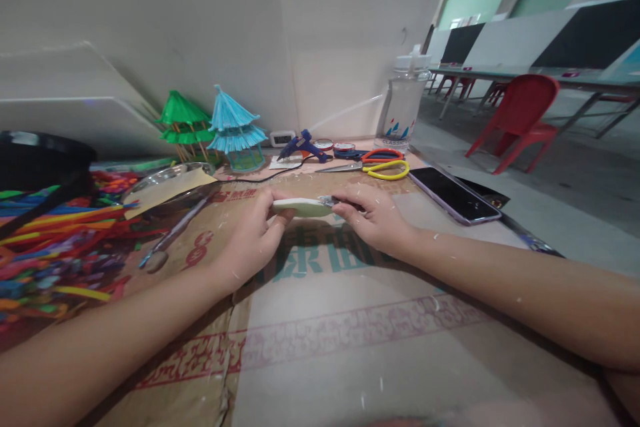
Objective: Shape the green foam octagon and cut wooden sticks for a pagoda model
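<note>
A flat, pale green piece with a white rim [303, 207] is held above the cardboard, seen nearly edge-on. My left hand [257, 230] grips its left end, thumb below and fingers behind. At its right end, my right hand [370, 213] pinches a small greyish-silver bit [327, 200], which touches the piece's edge; its kind is too blurred to tell. Behind my hands lie scissors [385, 165] with one red and one yellow handle, and a blue glue gun [303, 145]. Two small paper-roofed models, a green one [185, 121] and a blue one [236, 127], stand at the back left.
Colourful pipe cleaners [60, 247] are heaped at the left, near a clear dish [170, 177]. A phone [455, 195] lies at the right, with a water bottle [403, 103] behind. Printed cardboard [320, 333] covers the table. A red chair [523, 117] stands beyond.
</note>
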`<state>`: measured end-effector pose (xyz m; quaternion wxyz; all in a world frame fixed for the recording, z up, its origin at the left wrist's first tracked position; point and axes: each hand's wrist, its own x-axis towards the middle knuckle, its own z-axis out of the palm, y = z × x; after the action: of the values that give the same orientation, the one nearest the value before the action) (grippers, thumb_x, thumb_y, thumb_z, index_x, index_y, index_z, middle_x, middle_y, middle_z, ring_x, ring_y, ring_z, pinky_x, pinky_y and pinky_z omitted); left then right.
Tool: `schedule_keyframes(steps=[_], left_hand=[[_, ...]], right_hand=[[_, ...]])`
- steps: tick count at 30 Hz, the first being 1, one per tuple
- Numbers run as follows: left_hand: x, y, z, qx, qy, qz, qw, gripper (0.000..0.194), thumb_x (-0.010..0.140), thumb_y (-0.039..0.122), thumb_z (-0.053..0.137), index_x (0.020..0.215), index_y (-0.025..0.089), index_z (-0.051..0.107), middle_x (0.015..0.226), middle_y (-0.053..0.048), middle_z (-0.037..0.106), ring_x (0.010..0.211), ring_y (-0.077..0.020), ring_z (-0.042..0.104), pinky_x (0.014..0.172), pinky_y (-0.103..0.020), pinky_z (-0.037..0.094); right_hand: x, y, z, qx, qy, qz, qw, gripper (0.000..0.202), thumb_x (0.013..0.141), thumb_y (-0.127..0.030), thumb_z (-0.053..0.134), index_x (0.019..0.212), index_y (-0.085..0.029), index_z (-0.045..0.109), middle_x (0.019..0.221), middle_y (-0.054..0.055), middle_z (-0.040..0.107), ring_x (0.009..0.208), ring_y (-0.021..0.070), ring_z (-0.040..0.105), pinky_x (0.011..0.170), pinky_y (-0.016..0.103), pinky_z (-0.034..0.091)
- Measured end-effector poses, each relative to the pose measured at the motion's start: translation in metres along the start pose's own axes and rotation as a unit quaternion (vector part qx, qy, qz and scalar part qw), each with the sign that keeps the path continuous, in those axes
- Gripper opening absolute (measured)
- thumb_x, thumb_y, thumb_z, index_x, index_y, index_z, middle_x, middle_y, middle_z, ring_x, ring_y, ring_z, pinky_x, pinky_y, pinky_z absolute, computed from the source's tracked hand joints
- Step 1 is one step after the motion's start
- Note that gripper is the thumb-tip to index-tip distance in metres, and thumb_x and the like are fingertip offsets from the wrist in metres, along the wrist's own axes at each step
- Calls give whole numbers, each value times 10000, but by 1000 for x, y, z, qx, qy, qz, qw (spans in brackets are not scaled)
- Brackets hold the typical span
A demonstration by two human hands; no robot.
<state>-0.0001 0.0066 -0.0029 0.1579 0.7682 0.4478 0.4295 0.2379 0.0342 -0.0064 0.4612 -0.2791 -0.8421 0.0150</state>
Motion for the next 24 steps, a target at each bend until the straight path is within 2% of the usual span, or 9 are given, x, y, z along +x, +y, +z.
schedule_keyframes(steps=[5,12,24], left_hand=[[-1,3,-2,12,-9,33,999,95,939,186,469,997,200,544,969,-43,641,908,-192,612,816,-334,497],[-1,2,-2,20,-6,55,998,110,935,149,469,990,193,554,966,-39,645,908,-183,617,820,-326,493],[-1,0,-1,0,-20,32,999,99,973,247,484,1011,192,557,978,-56,649,907,-194,620,810,-344,497]], right_hand=[[0,-2,-2,-10,-7,-28,1000,250,991,-322,533,1025,-174,731,850,69,747,767,190,657,715,324,516],[0,-2,-3,-11,-26,-46,999,249,993,-318,533,1017,-172,733,812,62,733,741,184,633,695,310,483],[0,-1,-2,-6,-24,-35,999,254,1005,-325,523,1031,-199,742,806,48,735,769,181,656,739,323,516]])
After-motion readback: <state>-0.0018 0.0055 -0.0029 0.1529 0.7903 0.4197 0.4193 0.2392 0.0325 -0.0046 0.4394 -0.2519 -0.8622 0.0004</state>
